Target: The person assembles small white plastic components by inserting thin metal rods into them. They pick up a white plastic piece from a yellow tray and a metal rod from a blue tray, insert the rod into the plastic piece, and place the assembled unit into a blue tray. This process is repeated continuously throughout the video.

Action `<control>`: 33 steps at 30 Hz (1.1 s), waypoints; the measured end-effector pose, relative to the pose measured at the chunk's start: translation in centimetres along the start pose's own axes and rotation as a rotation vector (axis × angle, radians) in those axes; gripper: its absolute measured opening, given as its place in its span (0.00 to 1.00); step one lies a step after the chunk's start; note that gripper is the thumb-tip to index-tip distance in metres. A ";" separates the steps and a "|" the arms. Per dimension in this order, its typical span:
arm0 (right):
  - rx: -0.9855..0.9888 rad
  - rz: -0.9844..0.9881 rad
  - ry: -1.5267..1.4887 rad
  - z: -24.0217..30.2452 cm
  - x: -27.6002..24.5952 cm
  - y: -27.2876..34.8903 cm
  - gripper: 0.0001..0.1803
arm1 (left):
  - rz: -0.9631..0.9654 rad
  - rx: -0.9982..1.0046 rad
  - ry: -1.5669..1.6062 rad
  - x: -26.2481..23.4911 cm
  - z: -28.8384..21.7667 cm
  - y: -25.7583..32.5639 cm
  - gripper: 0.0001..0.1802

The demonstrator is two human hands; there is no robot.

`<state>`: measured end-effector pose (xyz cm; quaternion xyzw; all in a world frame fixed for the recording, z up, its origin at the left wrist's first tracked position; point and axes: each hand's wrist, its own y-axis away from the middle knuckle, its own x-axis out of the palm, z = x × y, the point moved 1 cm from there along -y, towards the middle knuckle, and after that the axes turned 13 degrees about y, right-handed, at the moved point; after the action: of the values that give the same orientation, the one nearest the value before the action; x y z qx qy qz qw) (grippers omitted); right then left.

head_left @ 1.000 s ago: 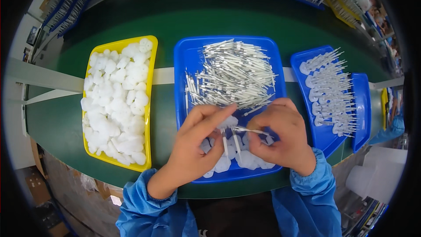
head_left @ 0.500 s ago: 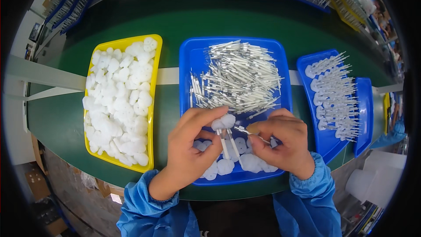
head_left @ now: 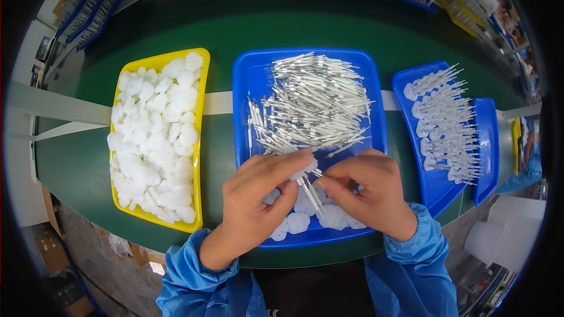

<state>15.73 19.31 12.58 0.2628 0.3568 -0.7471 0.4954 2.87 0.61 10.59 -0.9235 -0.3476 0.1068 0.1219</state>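
Note:
My left hand (head_left: 261,196) pinches a small white flower-shaped disc (head_left: 306,169) over the near part of the middle blue tray (head_left: 245,91). My right hand (head_left: 367,191) grips thin white sticks (head_left: 311,192) whose ends point up into that disc. Both hands meet at the disc. Behind them the tray holds a heap of loose white sticks (head_left: 311,103). More white discs (head_left: 296,222) lie on the tray floor under my hands. Blue sleeves cover both forearms.
A yellow tray (head_left: 198,158) full of white discs stands at the left. At the right a blue tray (head_left: 432,185) holds several sticks with discs fitted on their ends. All trays rest on a green table (head_left: 229,17). More blue trays line the far edge.
My hands have drawn closer together. The right hand has turned its sticks from lying sideways to pointing up into the disc held by my left hand.

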 end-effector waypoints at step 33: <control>-0.183 -0.220 0.258 0.0 0.0 0.8 0.18 | -0.007 -0.208 0.327 0.2 1.1 1.0 0.29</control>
<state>16.45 19.10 12.38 0.2696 0.5103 -0.7214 0.3826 3.36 0.17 9.22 -0.9351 -0.3353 -0.0815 0.0809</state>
